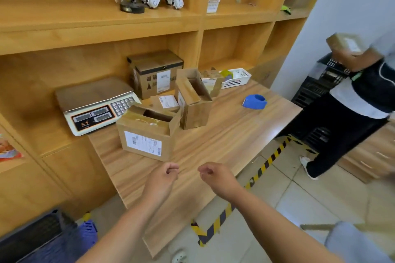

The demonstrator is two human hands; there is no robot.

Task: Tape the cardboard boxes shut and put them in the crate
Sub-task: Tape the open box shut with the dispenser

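Note:
An open cardboard box with a white label stands on the wooden table, flaps up. Behind it a taller open box leans, and a larger closed box stands at the back. A small flat parcel lies between them. A blue tape dispenser sits at the right of the table. My left hand and my right hand hover above the table's front, fingers curled, holding nothing. A dark crate stands on the floor at the right, partly hidden by another person.
A weighing scale sits left of the boxes. A white basket is at the back right. Another person at the right holds a box. Yellow-black tape marks the floor. A dark crate and a blue one stand at bottom left.

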